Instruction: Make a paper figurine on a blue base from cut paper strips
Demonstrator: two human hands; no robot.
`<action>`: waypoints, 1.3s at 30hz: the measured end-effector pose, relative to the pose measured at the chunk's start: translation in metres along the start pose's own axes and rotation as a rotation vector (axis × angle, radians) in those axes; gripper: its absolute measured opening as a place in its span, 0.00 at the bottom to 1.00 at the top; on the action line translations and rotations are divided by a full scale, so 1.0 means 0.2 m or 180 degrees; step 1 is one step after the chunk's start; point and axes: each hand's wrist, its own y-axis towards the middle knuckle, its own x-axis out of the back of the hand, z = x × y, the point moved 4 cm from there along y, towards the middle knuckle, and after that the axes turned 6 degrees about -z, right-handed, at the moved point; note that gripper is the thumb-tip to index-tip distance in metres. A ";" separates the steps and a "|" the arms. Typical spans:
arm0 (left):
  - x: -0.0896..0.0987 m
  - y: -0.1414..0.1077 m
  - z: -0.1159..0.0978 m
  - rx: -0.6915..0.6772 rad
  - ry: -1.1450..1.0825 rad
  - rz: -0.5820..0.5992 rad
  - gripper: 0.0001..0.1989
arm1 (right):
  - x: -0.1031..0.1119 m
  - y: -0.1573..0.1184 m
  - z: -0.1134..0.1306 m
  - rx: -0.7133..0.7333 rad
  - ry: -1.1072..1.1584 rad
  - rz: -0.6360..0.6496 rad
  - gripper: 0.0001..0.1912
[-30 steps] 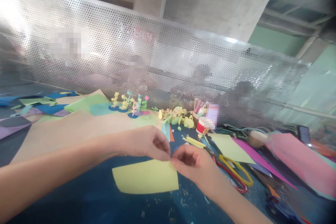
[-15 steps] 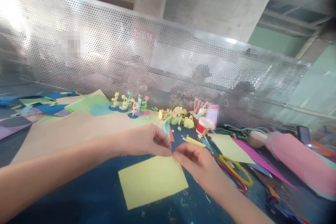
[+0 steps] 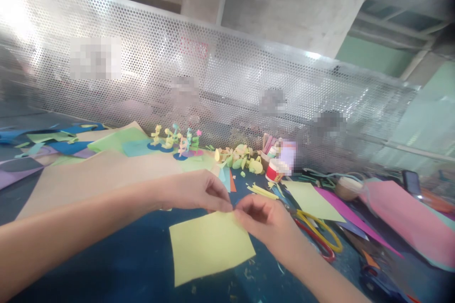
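Note:
A yellow-green sheet of paper [image 3: 211,248] hangs at a tilt over the dark blue tabletop [image 3: 117,265], its upper edge at my fingertips. My left hand [image 3: 199,191] pinches that edge from the left, thumb against fingers. Close beside it, my right hand [image 3: 261,213] pinches the same edge from the right. The two sets of fingertips nearly touch, and they hide the part of the edge between them.
Small paper figures [image 3: 181,144] stand behind my hands, beside cut paper pieces [image 3: 241,158] and a red-and-white cup [image 3: 273,171]. Yellow-handled scissors [image 3: 325,232] lie right of my right hand. Beige paper [image 3: 88,180] spreads left. A perforated metal screen [image 3: 227,80] stands behind.
The sheet's left side has shifted right and the sheet looks slightly more bent. My hands have barely moved and still pinch its upper edge.

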 end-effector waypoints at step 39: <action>-0.01 0.03 0.10 0.0625 -0.1282 0.0529 0.07 | 0.01 0.00 -0.02 -0.0179 -0.0091 0.0005 0.10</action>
